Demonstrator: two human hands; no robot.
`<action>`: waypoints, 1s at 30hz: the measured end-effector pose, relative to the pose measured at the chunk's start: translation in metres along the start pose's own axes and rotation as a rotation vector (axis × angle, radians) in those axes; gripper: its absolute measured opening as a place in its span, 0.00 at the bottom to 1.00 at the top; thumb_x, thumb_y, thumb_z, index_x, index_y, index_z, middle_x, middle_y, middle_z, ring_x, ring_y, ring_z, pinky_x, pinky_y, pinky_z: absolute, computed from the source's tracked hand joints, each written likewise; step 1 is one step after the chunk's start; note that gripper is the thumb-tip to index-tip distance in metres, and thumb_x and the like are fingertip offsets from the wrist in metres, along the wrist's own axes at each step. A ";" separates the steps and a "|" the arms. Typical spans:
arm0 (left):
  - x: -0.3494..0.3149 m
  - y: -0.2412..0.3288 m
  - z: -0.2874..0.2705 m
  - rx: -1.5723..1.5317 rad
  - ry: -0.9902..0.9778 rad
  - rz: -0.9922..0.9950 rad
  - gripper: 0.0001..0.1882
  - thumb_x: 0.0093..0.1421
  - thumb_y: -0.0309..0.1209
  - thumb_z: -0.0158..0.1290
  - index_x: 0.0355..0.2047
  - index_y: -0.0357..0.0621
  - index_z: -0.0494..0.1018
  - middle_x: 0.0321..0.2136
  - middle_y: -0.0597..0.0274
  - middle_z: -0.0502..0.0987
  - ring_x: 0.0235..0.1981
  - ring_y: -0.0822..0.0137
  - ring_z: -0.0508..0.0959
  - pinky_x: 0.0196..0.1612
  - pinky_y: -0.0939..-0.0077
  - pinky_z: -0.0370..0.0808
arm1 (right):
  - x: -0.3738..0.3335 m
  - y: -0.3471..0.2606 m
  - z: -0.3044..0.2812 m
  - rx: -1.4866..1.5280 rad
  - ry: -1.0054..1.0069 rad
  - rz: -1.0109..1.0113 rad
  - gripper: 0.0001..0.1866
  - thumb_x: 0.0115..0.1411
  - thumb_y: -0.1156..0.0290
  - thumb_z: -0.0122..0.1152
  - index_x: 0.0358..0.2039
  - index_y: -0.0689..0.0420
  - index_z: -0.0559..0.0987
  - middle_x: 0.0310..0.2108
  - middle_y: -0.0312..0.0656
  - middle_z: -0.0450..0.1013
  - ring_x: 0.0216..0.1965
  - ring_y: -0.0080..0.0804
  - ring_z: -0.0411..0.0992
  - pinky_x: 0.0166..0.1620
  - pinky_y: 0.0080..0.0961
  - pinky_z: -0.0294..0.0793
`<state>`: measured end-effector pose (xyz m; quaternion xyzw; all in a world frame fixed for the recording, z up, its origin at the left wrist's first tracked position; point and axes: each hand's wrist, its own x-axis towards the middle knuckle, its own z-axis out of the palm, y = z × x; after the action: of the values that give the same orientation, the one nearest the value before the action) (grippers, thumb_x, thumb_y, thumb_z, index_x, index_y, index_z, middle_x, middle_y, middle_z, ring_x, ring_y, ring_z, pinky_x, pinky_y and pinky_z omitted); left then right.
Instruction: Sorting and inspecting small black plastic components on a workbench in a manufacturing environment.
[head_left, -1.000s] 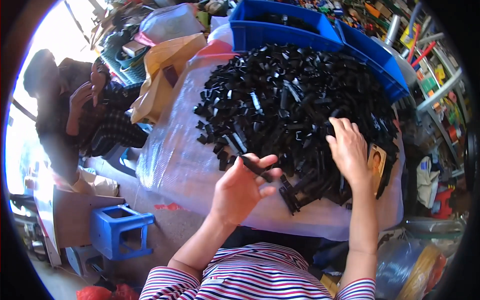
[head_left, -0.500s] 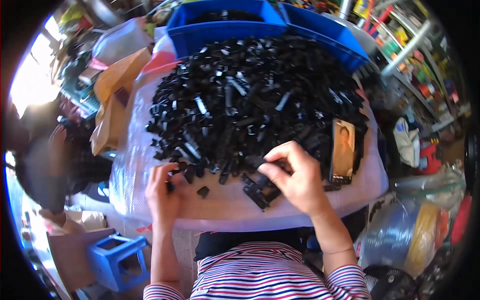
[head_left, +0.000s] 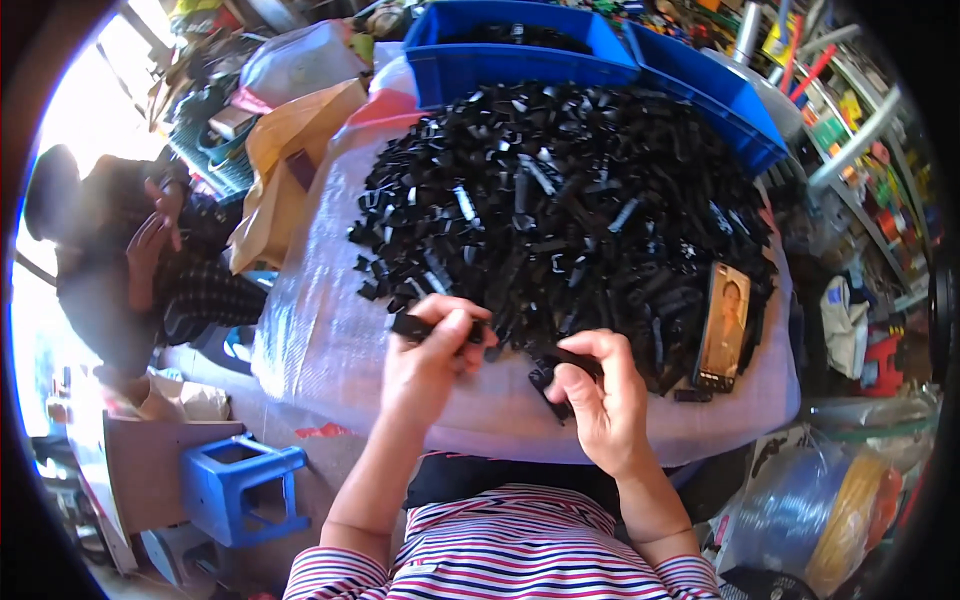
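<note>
Over sheeting (head_left: 320, 310), curled hands (head_left: 422, 355) around pieces (head_left: 408, 326)

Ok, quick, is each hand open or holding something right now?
Left hand: closed, holding a black piece.
Right hand: closed, thumb and finger pinching what looks like another dark piece.

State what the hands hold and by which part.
The left hand grips a black piece, its left end jutting out; the gripped part is covered. Whether the right hand holds one cannot be told.
</note>
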<state>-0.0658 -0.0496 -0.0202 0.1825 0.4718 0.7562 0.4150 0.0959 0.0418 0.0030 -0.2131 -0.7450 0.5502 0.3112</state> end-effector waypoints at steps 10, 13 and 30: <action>-0.004 -0.009 0.007 0.176 -0.068 0.002 0.12 0.56 0.35 0.55 0.32 0.38 0.73 0.20 0.63 0.73 0.18 0.77 0.68 0.21 0.86 0.63 | 0.001 0.002 0.003 -0.206 -0.056 -0.068 0.11 0.60 0.69 0.52 0.38 0.62 0.68 0.24 0.41 0.72 0.20 0.27 0.71 0.24 0.19 0.68; -0.004 -0.005 0.009 0.257 -0.083 -0.004 0.12 0.56 0.35 0.55 0.31 0.37 0.75 0.21 0.65 0.73 0.18 0.78 0.69 0.22 0.86 0.64 | 0.001 0.002 0.004 -0.161 -0.065 0.015 0.11 0.60 0.67 0.53 0.37 0.61 0.70 0.22 0.33 0.69 0.22 0.15 0.63 0.27 0.13 0.64; -0.027 -0.021 0.021 -0.181 0.018 0.068 0.15 0.58 0.35 0.50 0.40 0.38 0.70 0.33 0.62 0.72 0.33 0.72 0.71 0.39 0.78 0.68 | 0.017 0.003 0.041 -0.107 -0.082 -0.049 0.11 0.61 0.66 0.52 0.33 0.61 0.68 0.25 0.44 0.71 0.24 0.33 0.72 0.28 0.23 0.70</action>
<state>-0.0264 -0.0549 -0.0245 0.1536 0.3986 0.8111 0.3995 0.0549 0.0254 -0.0047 -0.1886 -0.7905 0.5100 0.2818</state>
